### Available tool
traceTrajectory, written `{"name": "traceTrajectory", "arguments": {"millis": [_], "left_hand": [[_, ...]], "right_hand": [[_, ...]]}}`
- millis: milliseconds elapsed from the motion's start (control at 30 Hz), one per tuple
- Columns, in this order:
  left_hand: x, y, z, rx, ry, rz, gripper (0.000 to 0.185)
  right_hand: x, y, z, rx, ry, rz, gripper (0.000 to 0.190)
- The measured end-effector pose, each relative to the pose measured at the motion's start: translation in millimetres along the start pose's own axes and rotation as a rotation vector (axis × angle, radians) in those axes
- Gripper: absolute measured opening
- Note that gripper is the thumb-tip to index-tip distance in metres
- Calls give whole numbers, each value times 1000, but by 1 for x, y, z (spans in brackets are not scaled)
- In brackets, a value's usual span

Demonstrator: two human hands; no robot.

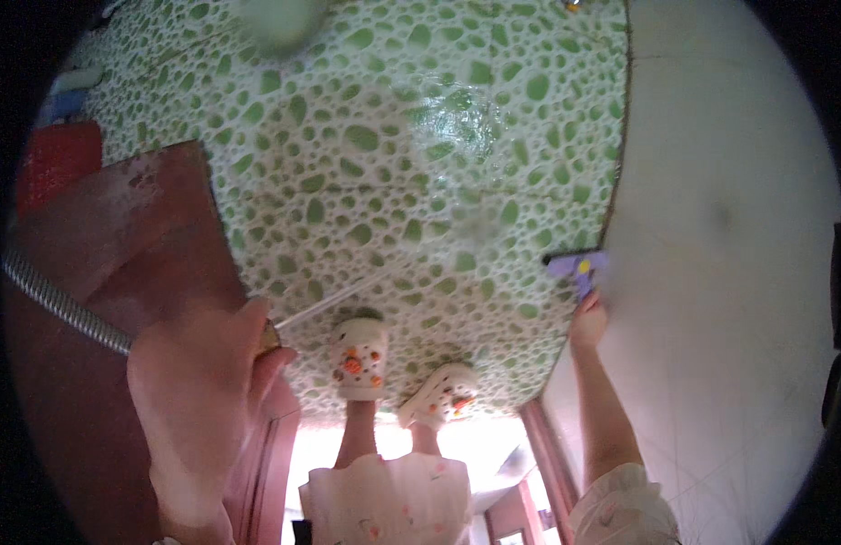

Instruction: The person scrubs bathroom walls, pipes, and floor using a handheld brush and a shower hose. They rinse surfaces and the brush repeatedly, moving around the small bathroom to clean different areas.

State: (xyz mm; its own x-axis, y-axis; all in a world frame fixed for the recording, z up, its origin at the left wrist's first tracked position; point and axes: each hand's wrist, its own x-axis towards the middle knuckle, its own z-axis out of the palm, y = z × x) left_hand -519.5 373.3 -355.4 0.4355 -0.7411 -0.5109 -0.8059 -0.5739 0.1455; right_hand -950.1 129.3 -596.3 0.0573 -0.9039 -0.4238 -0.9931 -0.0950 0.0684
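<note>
My left hand [202,381] grips the brass end of a flexible metal hose [66,306], and a thin jet of water [345,293] shoots from it onto the green and white pebble-patterned floor [366,204]. In my right hand [589,323], out to the right, is the handle of a purple squeegee [577,264] with a dark blade. The squeegee is close to where the floor meets the pale wall. A wet, shiny patch shows on the floor farther ahead.
A reddish-brown door [141,231] stands at the left, with a red object [62,160] beyond it. A pale wall [720,272] runs along the right. My feet in white clogs [360,361] stand near a bright doorway. Something blurred and pale hangs at the top.
</note>
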Motion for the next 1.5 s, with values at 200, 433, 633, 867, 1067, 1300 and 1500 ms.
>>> {"name": "traceTrajectory", "arguments": {"millis": [200, 433, 633, 867, 1067, 1300, 1500], "left_hand": [[43, 47, 0, -140, 153, 13, 39], [59, 52, -17, -196, 170, 14, 33], [56, 36, 17, -87, 100, -45, 35], [43, 37, 2, -185, 231, 6, 39], [5, 54, -27, -312, 68, 120, 23], [-64, 93, -69, -460, -90, 157, 24], [-111, 117, -156, -504, -88, 116, 29]], "right_hand": [[87, -175, -11, 625, 139, 206, 62], [0, -37, 43, 441, 147, -182, 47], [70, -129, -6, 610, 56, 104, 58], [180, -243, -121, -296, 235, -200, 64], [106, -236, -198, -932, -81, -431, 58], [-17, -135, -239, -1094, -364, -270, 52], [-21, -168, -401, -1093, -234, -369, 57]]}}
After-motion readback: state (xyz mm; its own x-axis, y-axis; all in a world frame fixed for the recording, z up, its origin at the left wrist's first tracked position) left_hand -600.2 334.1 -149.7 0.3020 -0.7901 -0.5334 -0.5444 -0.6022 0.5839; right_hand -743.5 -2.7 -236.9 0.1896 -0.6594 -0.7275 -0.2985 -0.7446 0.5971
